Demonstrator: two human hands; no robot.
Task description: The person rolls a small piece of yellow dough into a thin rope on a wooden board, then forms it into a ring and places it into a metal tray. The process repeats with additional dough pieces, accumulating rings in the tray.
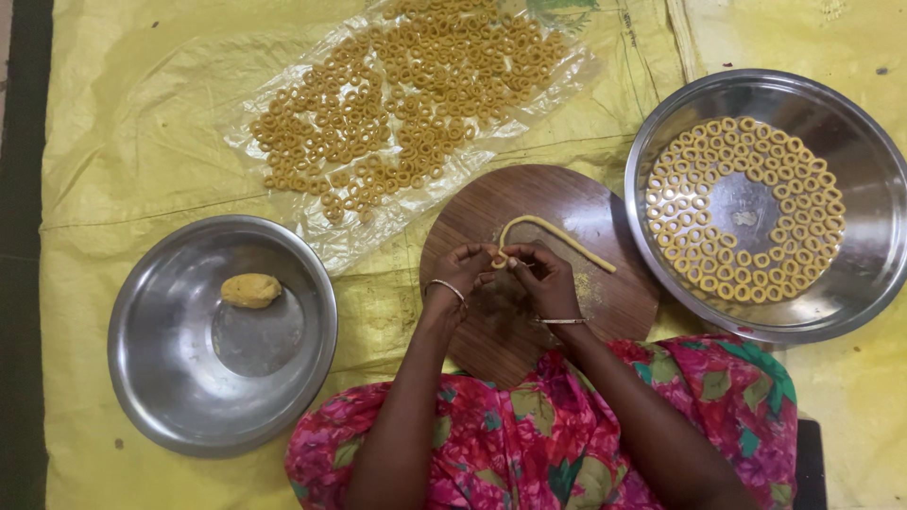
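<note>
Overhead view of ring-shaping work on a yellow sheet (pixel 123 142). At the centre of the frame, both hands meet over a round wooden board (pixel 567 321); the left hand (pixel 460 269) and the right hand (pixel 543 276) are closed to a narrow pinch, fingertips together on the near end of a thin dough rope (pixel 557 234), which is curled there into a small loop; whether the loop is already sealed cannot be told. The rest of the rope lies on the board, running toward the right of the frame. At the right, a large steel plate (pixel 855 283) holds pale dough rings (pixel 746 274) laid in concentric rows around its outer part; the middle of the plate shows bare metal. At the top centre, a clear plastic sheet (pixel 312 217) carries many more rings (pixel 406 104), darker in tone, scattered loosely. At the lower left, a steel bowl (pixel 170 397) contains one small lump of dough (pixel 250 290). Judged from this layout, most of the shaping appears done; what seems left is the rope in hand and the lump in the bowl.
</note>
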